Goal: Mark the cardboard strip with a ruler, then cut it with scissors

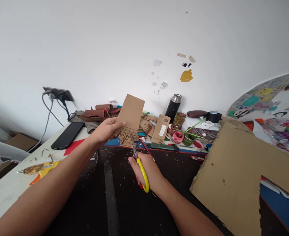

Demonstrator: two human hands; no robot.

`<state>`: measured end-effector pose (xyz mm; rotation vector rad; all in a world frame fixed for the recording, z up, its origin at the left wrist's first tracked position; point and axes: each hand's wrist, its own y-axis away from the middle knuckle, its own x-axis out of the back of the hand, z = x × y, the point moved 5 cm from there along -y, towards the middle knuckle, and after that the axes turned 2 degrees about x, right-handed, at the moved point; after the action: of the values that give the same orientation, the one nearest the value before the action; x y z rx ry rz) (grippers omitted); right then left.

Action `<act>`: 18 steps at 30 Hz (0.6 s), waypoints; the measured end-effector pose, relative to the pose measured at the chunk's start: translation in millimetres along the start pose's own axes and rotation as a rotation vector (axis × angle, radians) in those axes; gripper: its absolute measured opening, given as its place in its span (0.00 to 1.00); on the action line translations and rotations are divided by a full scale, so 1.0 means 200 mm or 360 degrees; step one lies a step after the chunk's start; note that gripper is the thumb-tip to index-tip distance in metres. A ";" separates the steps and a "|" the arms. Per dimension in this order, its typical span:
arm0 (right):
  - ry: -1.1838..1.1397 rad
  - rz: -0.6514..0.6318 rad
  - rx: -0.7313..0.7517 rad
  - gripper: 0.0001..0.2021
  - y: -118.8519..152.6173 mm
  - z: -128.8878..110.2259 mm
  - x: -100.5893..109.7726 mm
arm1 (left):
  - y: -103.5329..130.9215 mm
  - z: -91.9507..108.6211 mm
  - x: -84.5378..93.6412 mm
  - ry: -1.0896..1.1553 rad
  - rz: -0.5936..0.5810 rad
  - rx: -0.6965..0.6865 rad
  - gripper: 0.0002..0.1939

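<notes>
Near the middle of the head view, my left hand [109,130] pinches a brown piece of cardboard [132,109] by its left side, thumb on the near face. Printed lettering runs along the lower part of the cardboard. My right hand [148,168] is closed on a pair of scissors [142,175] with yellow and red handles. The blades point up and away, lying at the lower printed edge of the cardboard. Whether they are cutting into it I cannot tell. Below, on the dark mat, lies a flat metal ruler [111,196].
A large cut cardboard sheet [229,170] lies at the right. Paint jars, a dark utility knife [164,147] and a black thermos [173,108] stand or lie along the wall. On the left are a phone [67,135] and a yellow glue gun [44,170].
</notes>
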<state>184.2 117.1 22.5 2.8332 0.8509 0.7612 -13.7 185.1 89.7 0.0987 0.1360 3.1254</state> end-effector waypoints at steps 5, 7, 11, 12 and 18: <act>-0.0107 -0.0023 -0.0030 0.11 0.00 0.00 0.00 | 0.00 0.00 0.00 -0.0004 0.0006 0.0008 0.21; -0.0177 -0.0057 -0.0042 0.11 0.00 0.00 -0.01 | 0.00 0.01 0.00 -0.0001 0.0005 0.0005 0.21; -0.0233 -0.0090 -0.0022 0.11 0.00 0.02 -0.01 | 0.01 0.02 0.00 0.0015 -0.0008 -0.0017 0.21; -0.0242 -0.0097 0.0003 0.12 0.00 0.02 -0.01 | 0.01 0.03 0.00 0.0012 -0.0014 -0.0022 0.21; -0.0254 -0.0188 0.0223 0.16 0.00 -0.01 0.01 | 0.02 0.05 0.00 -0.0010 -0.0006 -0.0058 0.20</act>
<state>185.9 117.7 24.7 2.8824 1.0729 0.4708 -13.7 181.4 100.7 0.1080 0.0789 3.1217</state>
